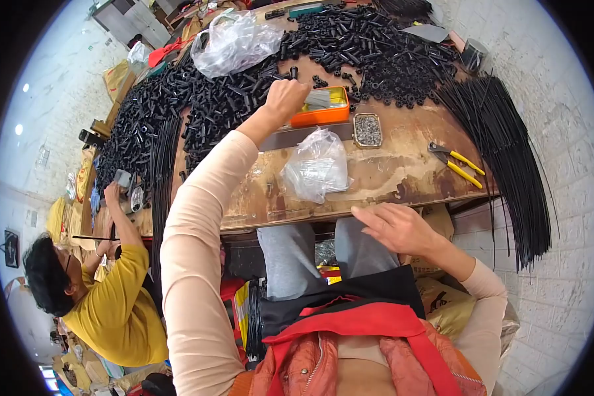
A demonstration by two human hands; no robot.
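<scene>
My left hand (285,99) reaches over the table to the left edge of an orange box (322,117) holding thin pale strips. Its fingers are curled together and face away, so what they hold, if anything, is hidden. A pile of short black tubular parts (228,109) lies right beside and beyond this hand. My right hand (396,228) hovers at the table's front edge, fingers stretched out, holding nothing. Between the hands a clear plastic bag (317,168) with pale contents rests on the table. Right of the orange box stands a small tray (367,130) of tiny metal pieces.
Yellow-handled pliers (457,165) lie on the right of the wooden table (402,168). A bundle of long black rods (505,152) hangs over the right edge. Small black ring-like parts (402,76) are heaped behind. A person in yellow (115,303) works at the left.
</scene>
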